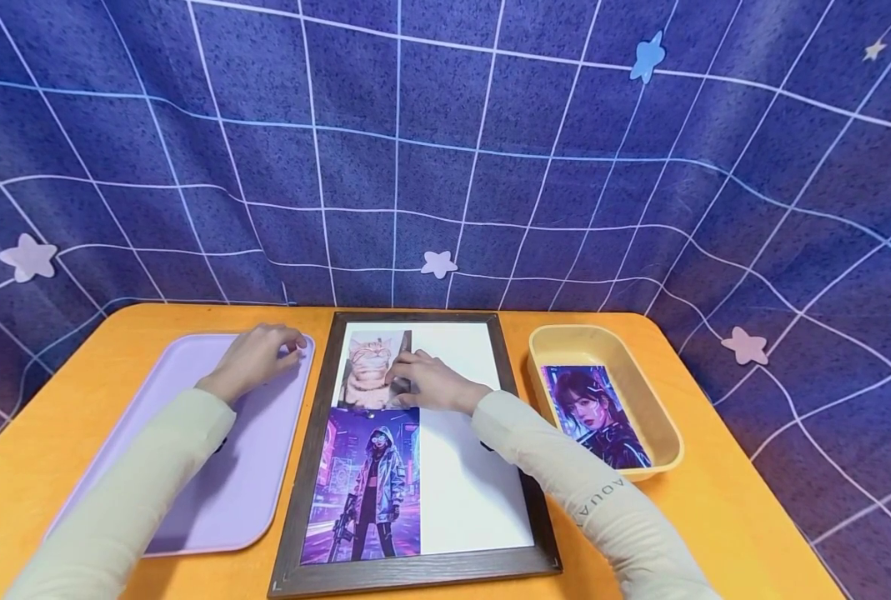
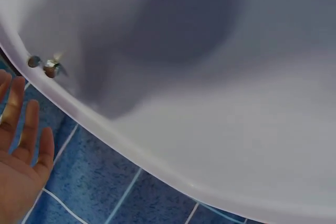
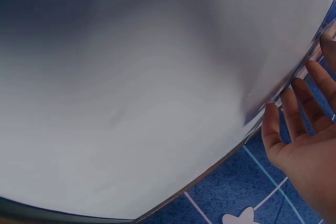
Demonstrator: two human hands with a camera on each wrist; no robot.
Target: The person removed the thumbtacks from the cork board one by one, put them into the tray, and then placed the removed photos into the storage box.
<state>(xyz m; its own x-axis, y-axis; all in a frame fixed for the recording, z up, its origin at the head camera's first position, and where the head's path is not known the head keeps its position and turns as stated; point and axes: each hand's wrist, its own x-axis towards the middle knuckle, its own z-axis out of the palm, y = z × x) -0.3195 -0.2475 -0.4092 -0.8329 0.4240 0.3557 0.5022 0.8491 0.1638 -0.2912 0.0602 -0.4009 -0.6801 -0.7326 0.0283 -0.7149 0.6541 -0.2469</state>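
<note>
My left hand (image 1: 257, 358) is over the far right corner of a lilac tray (image 1: 268, 467), its fingers loosely bent. Two small shiny round pieces (image 2: 51, 68) lie inside that tray by the rim, close to the fingertips in the left wrist view. My right hand (image 1: 439, 381) reaches over a dark-framed white board (image 1: 475, 483), fingertips at the right edge of a cat picture (image 1: 370, 367); part of that picture is hidden beneath the hand. Directly below it lies a picture of a hooded figure (image 1: 377, 492), filling the board's near left quarter.
A yellow bin (image 1: 666, 433) stands right of the board, with a portrait picture (image 1: 588, 408) inside. Everything sits on an orange table (image 1: 745, 517). A blue curtain (image 1: 385, 192) with grid lines and stars hangs behind the far edge.
</note>
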